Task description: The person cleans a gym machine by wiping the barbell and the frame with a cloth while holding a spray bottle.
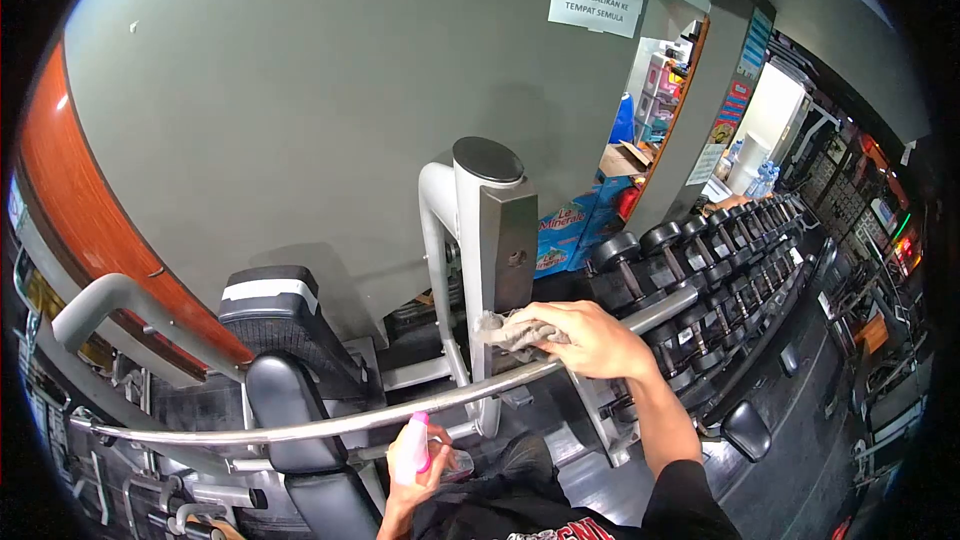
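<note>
Here, the right hand (592, 340) has its fingers (545, 315) curled over a grey cloth (505, 332), pressing it against the upright metal post (500, 240) of a gym machine. Lower down, the left hand (412, 465) grips a spray bottle (412, 448) with a pink top, just below a long steel bar (330, 422). Dumbbells (700, 250) line a rack to the right.

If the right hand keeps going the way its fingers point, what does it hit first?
Probably the grey metal upright post: the right hand presses a grey cloth leftward toward it, seemingly already touching, though depth is unclear.
</note>
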{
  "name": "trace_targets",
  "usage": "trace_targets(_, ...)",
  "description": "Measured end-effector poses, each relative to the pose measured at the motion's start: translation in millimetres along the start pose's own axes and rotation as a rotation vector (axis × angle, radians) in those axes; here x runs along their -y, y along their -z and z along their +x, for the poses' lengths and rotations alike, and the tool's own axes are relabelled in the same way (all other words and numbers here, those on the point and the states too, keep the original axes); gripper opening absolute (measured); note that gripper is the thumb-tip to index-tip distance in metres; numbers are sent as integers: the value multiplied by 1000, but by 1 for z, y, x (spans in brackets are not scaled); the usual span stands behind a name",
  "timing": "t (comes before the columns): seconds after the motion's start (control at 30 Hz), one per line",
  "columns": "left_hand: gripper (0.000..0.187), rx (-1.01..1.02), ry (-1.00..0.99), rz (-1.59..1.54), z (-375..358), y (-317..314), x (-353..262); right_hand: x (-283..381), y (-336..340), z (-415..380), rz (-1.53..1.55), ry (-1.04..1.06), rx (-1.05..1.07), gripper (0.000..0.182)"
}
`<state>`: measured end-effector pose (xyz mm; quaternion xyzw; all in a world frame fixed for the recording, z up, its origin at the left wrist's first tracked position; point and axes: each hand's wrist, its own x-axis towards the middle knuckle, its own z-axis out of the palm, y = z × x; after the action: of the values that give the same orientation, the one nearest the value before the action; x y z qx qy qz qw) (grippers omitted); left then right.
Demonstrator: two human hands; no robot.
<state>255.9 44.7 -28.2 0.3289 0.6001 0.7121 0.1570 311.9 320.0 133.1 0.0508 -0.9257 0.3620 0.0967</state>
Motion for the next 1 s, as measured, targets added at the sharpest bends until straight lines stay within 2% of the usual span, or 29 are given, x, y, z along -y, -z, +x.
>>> trace_targets(0.1, 20, 36, -47, 66, -2, -1, -3, -3, 13, -1, -28, 88, 111, 33)
trace_targets(0.2, 18, 28, -58, 61, -6, -4, -5, -3, 20, -4, -21, 95, 60, 33)
trace_targets(0.23, 16, 38, -54, 64, -6, -5, -6, -9, 21, -5, 140, 25, 36, 32)
trace_targets(0.27, 15, 47, -50, 66, -5, -5, -7, -18, 25, -10, 274, -43, -40, 30)
trace_targets(0.33, 13, 62, -43, 164, -4, -2, -10, -26, 24, -16, 433, 26, -359, 29)
trace_targets(0.37, 13, 43, -50, 123, -4, -3, -10, -27, 22, -19, 388, 10, -466, 28)
trace_targets(0.4, 14, 27, -56, 83, -5, -3, -10, -23, 15, -22, 390, 7, -458, 28)
trace_targets(0.47, 14, 8, -10, -4, -6, -4, -7, -12, -3, -25, 174, -26, -482, 32)
trace_targets(0.53, 13, 78, 6, 95, -5, 0, 0, 1, -21, -16, 17, 74, -194, 45)
trace_targets(0.67, 14, 106, 6, 124, -2, -3, -1, -7, -20, -14, 113, 31, -197, 42)
trace_targets(0.73, 16, 109, -42, 130, -1, -2, 1, -19, -21, -18, 228, -13, -330, 28)
trace_targets(0.8, 16, 83, -22, 96, -2, -1, -3, -33, -39, -24, 632, -200, -793, 26)
trace_targets(0.83, 16, 53, 0, 57, -3, -2, -3, -31, -42, -26, 626, -155, -986, 29)
trace_targets(0.87, 16, 51, 2, 52, -3, -2, -1, -25, -48, -28, 537, -193, -1160, 32)
trace_targets(0.93, 16, 50, 0, 48, -4, 3, 5, -23, -81, -32, 279, -53, -1528, 37)
trace_targets(0.97, 16, 78, -37, 131, -4, 6, 7, -40, -106, -46, 179, 37, -1507, 42)
trace_targets(1.0, 16, 80, -39, 129, -2, 5, 7, -29, -110, -45, 6, 226, -1326, 38)
